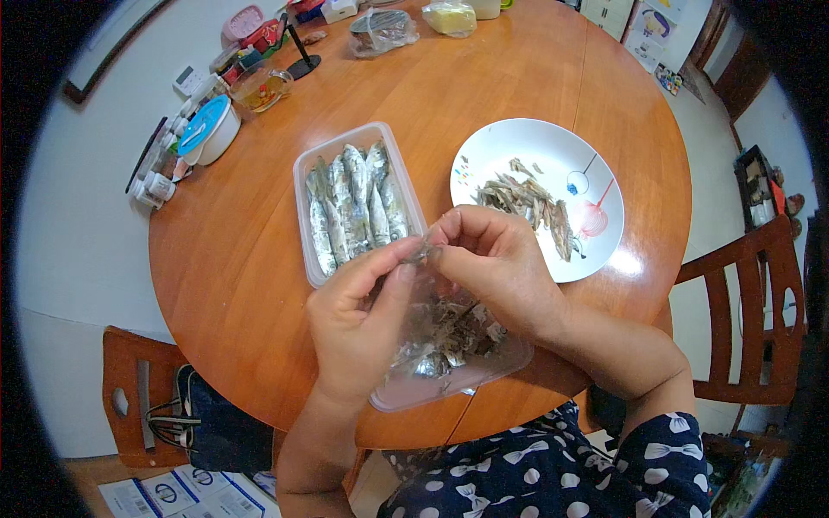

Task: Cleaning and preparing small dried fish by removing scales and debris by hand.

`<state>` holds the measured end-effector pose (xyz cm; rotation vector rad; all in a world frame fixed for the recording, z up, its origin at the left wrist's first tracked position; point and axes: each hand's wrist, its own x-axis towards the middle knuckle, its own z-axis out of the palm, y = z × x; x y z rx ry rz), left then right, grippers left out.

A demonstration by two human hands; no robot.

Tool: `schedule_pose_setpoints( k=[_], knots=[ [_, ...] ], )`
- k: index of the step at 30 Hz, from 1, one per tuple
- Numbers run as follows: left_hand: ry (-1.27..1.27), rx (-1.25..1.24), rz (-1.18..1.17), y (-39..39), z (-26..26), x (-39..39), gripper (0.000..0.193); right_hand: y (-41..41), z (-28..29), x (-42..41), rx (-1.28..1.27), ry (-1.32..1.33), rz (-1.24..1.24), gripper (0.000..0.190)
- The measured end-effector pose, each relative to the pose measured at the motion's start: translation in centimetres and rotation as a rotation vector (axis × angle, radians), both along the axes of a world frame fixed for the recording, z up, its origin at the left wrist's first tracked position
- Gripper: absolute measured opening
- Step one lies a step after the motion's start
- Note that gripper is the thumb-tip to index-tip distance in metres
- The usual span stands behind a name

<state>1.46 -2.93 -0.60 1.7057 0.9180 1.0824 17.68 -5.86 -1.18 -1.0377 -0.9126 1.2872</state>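
Note:
Between the fingertips of my left hand (359, 311) and my right hand (499, 265) is a small greyish piece of fish (418, 254); both hands pinch it. Below them a clear plastic tray (401, 403) holds fish heads and scraps (453, 333), partly covered by my hands and wrists. Behind my left hand, a rectangular plastic container (300, 188) holds several whole silvery fish (355, 194) lying side by side. To the right is a white patterned plate (482, 142) with a pile of torn fish strips (518, 194); my right hand hides its near-left edge.
The round wooden table (246, 272) bears a blue-lidded tub (210, 133), a glass jug (262, 87), a black stand (303, 55) and bagged food (382, 32) along its far and left side. Wooden chairs stand at the left (129, 395) and right (745, 317).

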Motion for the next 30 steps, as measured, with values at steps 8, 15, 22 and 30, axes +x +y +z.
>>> schedule_pose_setpoints(
  k=[8,15,22,30],
  knots=[
    [-0.146,-0.25,-0.077,0.5,0.0,-0.4,0.024,0.0,0.3,0.0,0.018,-0.02,0.026,0.006],
    [-0.215,-0.339,-0.104,0.7,0.3,-0.4,0.024,0.0,0.3,0.0,0.029,-0.045,0.037,0.006],
    [-0.319,-0.52,-0.132,1.2,-0.2,-0.8,0.024,0.0,0.4,0.2,0.037,0.005,0.066,0.004],
    [-0.394,-0.582,-0.156,1.5,-0.4,-1.0,0.025,-0.1,0.6,0.2,0.023,0.042,0.091,0.005]
  ],
)
